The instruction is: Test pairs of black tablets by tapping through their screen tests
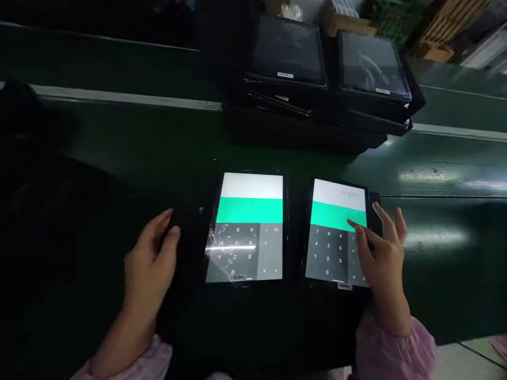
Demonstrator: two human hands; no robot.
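Two lit tablets lie side by side on the dark work surface, each showing a calculator keypad under a green band. The right tablet [327, 253] has a row of characters along its top. My right hand [382, 253] is over that tablet's right side, index finger stretched onto or just above the green band, the other fingers apart; it holds nothing. The left tablet [249, 211] has a blank white top strip and clear film over its lower left. To its left, my left hand [150, 258] hovers or rests, fingers loosely curved, thumb apart, nothing in it.
Behind the lit tablets stand two stacks of dark tablets, topped by a left one [289, 50] and a right one [374, 66]. A pale strip [127, 97] runs across the green table [158, 137]. Wooden slatted pieces [451, 24] are at the far right.
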